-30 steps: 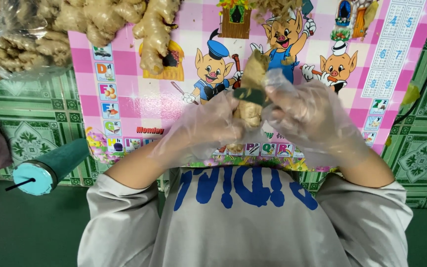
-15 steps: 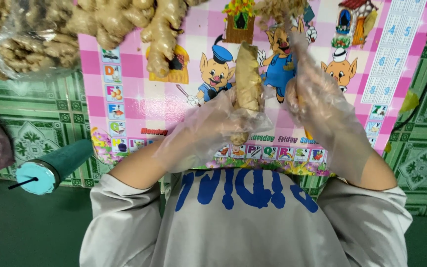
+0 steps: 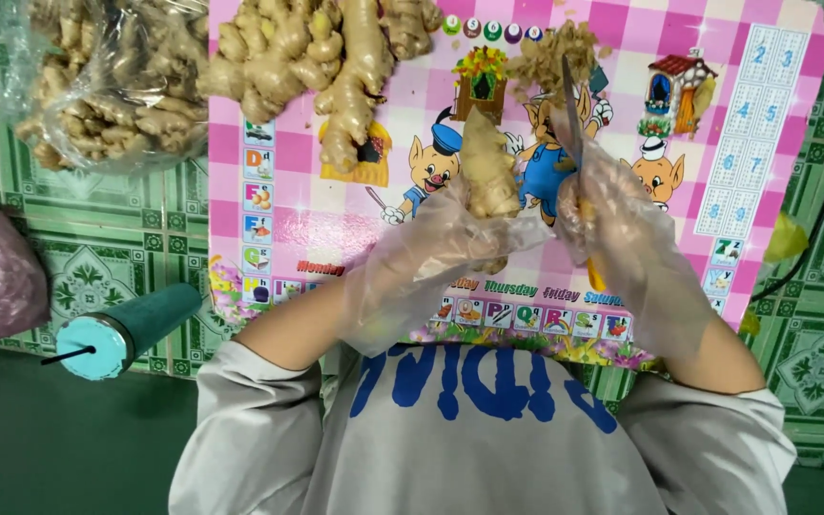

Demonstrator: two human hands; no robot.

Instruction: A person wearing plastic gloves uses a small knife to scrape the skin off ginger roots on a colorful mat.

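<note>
Main risk: knife (image 3: 572, 114) blade sits just right of the left grip, so a slip cuts glove or finger. Left hand (image 3: 431, 250) wraps the ginger piece (image 3: 488, 176), held upright above the pink mat (image 3: 288, 229). Right hand (image 3: 612, 229) is closed on the knife handle; loose gloves make either grip slippery. Peelings (image 3: 555, 57) beyond could scatter.

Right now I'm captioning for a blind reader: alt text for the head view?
Gloved left hand holds a ginger piece; gloved right hand holds a knife beside it, above a pink checked cartoon mat with a ginger pile.
</note>
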